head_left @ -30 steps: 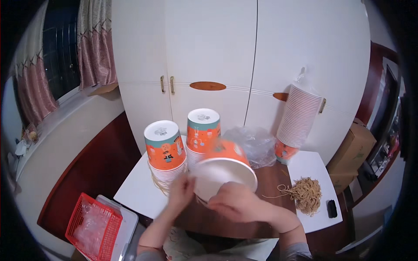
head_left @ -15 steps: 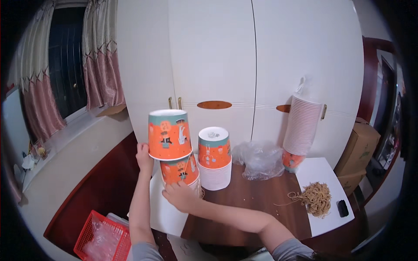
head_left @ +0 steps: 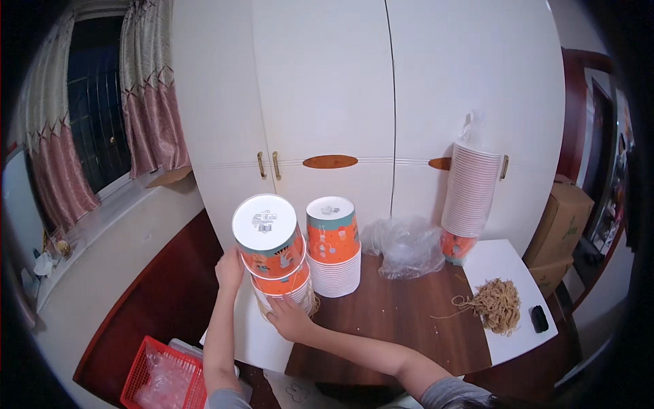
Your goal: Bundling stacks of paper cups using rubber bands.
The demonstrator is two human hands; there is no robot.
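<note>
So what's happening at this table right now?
A person is handling a stack of upside-down orange paper bowls at the left end of a brown table. The left hand is on the stack's left side and the right hand is at its base. A second bowl stack stands just to the right. Further right are crumpled clear plastic, a tall wrapped bowl stack and a pile of rubber bands.

Orange-and-teal patterned paper bowls (head_left: pixel 271 253) (white bases), red basket (head_left: pixel 162 371), tan rubber bands (head_left: pixel 499 305), pink curtains (head_left: pixel 148 109)
</note>
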